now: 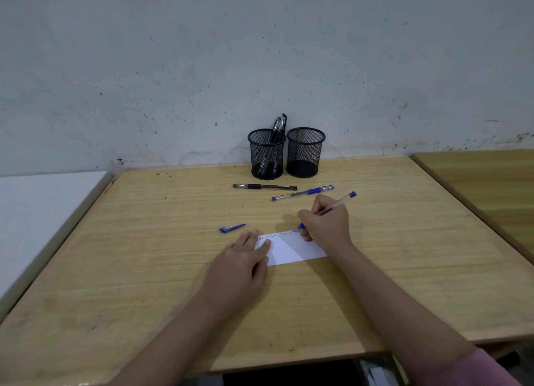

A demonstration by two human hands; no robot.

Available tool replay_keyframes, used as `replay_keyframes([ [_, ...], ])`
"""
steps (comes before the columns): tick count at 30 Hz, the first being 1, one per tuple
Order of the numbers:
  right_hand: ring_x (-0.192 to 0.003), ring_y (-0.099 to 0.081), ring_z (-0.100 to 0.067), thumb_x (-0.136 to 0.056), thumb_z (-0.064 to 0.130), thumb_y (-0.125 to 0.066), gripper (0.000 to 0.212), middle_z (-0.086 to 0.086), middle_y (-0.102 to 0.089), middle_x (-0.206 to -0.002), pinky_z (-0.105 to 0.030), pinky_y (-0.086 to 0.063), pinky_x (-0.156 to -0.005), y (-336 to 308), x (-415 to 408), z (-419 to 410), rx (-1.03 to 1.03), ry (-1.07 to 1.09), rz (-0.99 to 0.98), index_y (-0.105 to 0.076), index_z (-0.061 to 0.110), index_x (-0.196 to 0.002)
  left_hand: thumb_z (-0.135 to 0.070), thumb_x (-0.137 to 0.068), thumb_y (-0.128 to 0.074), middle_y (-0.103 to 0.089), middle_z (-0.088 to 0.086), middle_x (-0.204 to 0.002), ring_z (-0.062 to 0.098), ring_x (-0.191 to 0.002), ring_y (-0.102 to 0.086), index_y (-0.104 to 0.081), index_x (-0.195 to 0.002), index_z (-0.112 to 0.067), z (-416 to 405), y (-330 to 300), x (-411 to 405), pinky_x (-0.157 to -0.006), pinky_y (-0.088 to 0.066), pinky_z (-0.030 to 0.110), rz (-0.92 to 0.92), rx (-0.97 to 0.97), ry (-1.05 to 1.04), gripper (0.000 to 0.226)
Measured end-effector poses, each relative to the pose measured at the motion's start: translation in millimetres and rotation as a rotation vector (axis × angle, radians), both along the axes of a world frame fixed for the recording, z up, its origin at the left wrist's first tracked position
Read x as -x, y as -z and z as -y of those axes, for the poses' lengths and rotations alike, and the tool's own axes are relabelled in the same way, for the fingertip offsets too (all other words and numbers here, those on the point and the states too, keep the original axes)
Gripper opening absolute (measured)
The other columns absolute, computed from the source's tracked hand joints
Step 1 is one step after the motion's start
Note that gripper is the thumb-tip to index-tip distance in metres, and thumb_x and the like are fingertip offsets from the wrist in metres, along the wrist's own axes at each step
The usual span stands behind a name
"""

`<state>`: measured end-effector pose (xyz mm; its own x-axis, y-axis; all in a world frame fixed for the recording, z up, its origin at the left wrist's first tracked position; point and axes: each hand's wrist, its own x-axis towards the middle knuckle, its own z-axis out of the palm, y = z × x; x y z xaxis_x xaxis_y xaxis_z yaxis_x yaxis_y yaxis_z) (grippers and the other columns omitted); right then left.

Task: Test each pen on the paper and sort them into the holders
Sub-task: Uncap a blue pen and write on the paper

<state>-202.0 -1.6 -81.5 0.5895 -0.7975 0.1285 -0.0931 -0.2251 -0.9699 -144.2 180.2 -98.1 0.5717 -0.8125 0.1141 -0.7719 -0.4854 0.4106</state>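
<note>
My right hand (pixel 328 222) grips an uncapped blue pen (pixel 342 201), its tip touching the top edge of a white slip of paper (pixel 291 248) that carries a line of handwriting. My left hand (pixel 245 255) lies flat, fingers pressing the paper's left end. The pen's blue cap (pixel 232 227) lies on the table to the left of the paper. Further back lie a black pen (pixel 264 186) and a capped blue pen (pixel 302 192). Two black mesh holders stand by the wall: the left holder (pixel 266 154) has black pens in it, the right holder (pixel 304 153) looks empty.
The wooden table (pixel 144 255) ends at the wall behind the holders. A white surface (pixel 37 212) adjoins it on the left and another wooden table (pixel 491 177) stands on the right.
</note>
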Motion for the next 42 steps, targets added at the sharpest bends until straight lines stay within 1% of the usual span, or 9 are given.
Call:
replay_keyframes([
  [4, -0.034, -0.055, -0.02, -0.074, -0.006, -0.061, 0.035, -0.011, -0.048, -0.045, -0.026, -0.046, -0.038, 0.9, -0.6, 1.4, 0.0, 0.015, -0.01, -0.038, 0.011, -0.055, -0.032, -0.091, -0.027, -0.021, 0.001, -0.153, 0.011, -0.142, -0.01, -0.036, -0.137, -0.025, 0.6, 1.3, -1.2, -0.115, -0.011, 0.032, 0.003, -0.004, -0.001, 0.047],
  [8, -0.037, -0.057, -0.018, -0.076, -0.006, -0.061, 0.033, -0.014, -0.051, -0.05, -0.027, -0.049, -0.039, 0.8, -0.9, 0.7, 0.006, 0.012, 0.001, -0.04, 0.01, -0.057, -0.033, -0.092, -0.027, -0.021, 0.001, -0.153, 0.011, -0.142, -0.01, -0.036, -0.137, -0.026, 1.5, 2.8, -2.4, -0.115, -0.011, 0.033, -0.003, -0.002, 0.001, 0.047],
  [14, -0.035, -0.056, -0.02, -0.075, -0.007, -0.06, 0.034, -0.014, -0.048, -0.048, -0.026, -0.046, -0.037, 0.6, 0.5, 1.1, 0.008, 0.031, 0.017, -0.038, 0.011, -0.055, -0.034, -0.091, -0.027, -0.022, 0.001, -0.152, 0.011, -0.142, -0.011, -0.037, -0.136, -0.026, 0.9, 2.1, -1.4, -0.115, -0.012, 0.033, -0.002, 0.017, -0.004, 0.047],
  [19, -0.037, -0.054, -0.026, -0.073, -0.008, -0.059, 0.034, -0.014, -0.047, -0.047, -0.025, -0.044, -0.036, 1.6, -0.7, 2.3, 0.003, 0.03, 0.023, -0.038, 0.01, -0.054, -0.025, -0.095, -0.036, -0.022, 0.001, -0.153, 0.01, -0.142, -0.011, -0.036, -0.137, -0.025, 1.0, 1.9, -1.1, -0.115, -0.012, 0.032, 0.011, 0.024, -0.008, 0.042],
  [25, -0.036, -0.056, -0.021, -0.074, -0.007, -0.061, 0.028, -0.015, -0.047, -0.05, -0.025, -0.045, -0.036, 1.9, 0.4, 2.4, 0.006, 0.053, 0.028, -0.041, 0.006, -0.058, -0.029, -0.094, -0.032, -0.023, 0.001, -0.152, 0.01, -0.142, -0.011, -0.037, -0.136, -0.025, 0.6, 0.7, -0.3, -0.114, -0.011, 0.031, 0.01, 0.039, -0.004, 0.043],
  [30, -0.037, -0.057, -0.019, -0.075, -0.006, -0.061, 0.033, -0.016, -0.049, -0.053, -0.026, -0.046, -0.037, 2.4, -0.8, 2.1, 0.02, 0.056, 0.015, -0.04, 0.01, -0.057, -0.036, -0.084, -0.023, -0.025, 0.0, -0.152, 0.009, -0.141, -0.013, -0.039, -0.135, -0.026, 0.2, 0.6, 0.2, -0.114, -0.013, 0.032, 0.004, 0.042, -0.013, 0.055],
  [36, -0.034, -0.054, -0.02, -0.075, -0.006, -0.06, 0.033, -0.015, -0.046, -0.051, -0.025, -0.044, -0.037, 3.3, 0.6, 2.5, 0.031, 0.062, 0.028, -0.038, 0.009, -0.056, -0.027, -0.095, -0.036, -0.022, -0.001, -0.153, 0.009, -0.142, -0.011, -0.037, -0.136, -0.026, 1.0, 1.9, -0.9, -0.114, -0.012, 0.031, 0.022, 0.043, -0.008, 0.041],
  [39, -0.034, -0.054, -0.019, -0.075, -0.007, -0.06, 0.035, -0.013, -0.045, -0.05, -0.025, -0.043, -0.037, 1.5, 1.0, 1.4, 0.006, 0.074, 0.048, -0.037, 0.01, -0.055, -0.027, -0.094, -0.038, -0.027, -0.002, -0.151, 0.009, -0.141, -0.016, -0.041, -0.134, -0.028, 0.1, 3.5, -0.9, -0.112, -0.019, 0.03, 0.042, 0.094, -0.023, 0.04],
  [42, -0.034, -0.056, -0.018, -0.079, -0.001, -0.062, 0.034, -0.012, -0.051, -0.048, -0.023, -0.043, -0.034, -2.4, 2.3, 6.6, -0.168, 0.175, 0.12, -0.041, 0.011, -0.057, -0.035, -0.087, -0.034, -0.044, 0.003, -0.143, 0.017, -0.135, -0.034, -0.053, -0.125, -0.026, -0.8, 3.5, -1.5, -0.105, -0.028, 0.027, 0.06, 0.139, -0.035, 0.044],
])
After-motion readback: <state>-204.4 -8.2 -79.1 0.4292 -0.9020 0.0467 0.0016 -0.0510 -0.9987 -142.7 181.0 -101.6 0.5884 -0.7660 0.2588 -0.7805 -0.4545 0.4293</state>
